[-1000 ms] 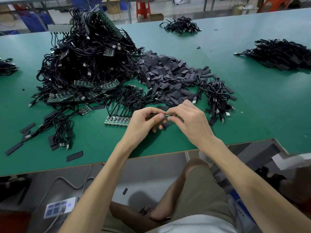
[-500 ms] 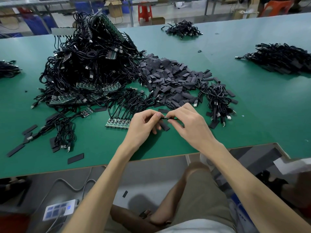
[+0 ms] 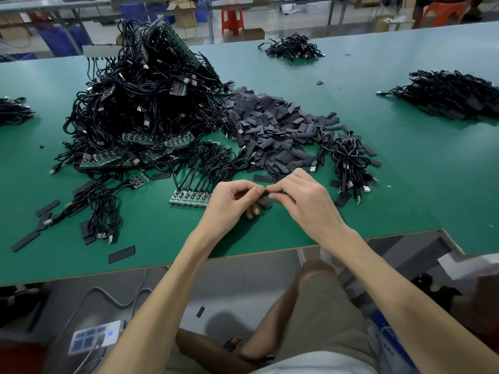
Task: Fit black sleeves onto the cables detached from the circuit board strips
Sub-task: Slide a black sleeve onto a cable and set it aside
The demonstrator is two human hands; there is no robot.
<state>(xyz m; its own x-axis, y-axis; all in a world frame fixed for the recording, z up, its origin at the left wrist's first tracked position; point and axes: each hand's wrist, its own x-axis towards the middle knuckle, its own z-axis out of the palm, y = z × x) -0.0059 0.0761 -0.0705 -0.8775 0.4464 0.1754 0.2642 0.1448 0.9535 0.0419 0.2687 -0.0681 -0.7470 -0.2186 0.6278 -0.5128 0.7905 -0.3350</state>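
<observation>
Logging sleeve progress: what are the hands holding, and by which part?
A small black piece, left hand pinching its left end, right hand its right end; sleeve or cable, unclear.

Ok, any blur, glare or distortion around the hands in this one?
Head view: left hand and right hand sharp, soft shadow under them on the green table, no harsh glare; table edges bow from the wide-angle lens; the knee at the bottom looks slightly soft.

No text, number or brand can be read. Faint white marks are seen on the blue wrapper (image 3: 388, 336) at the lower right, but they are too blurred to be made out. Nothing legible is shown on the circuit board strip (image 3: 189, 198), the cardboard box (image 3: 185, 12) or the power strip (image 3: 94, 337) on the floor.
</observation>
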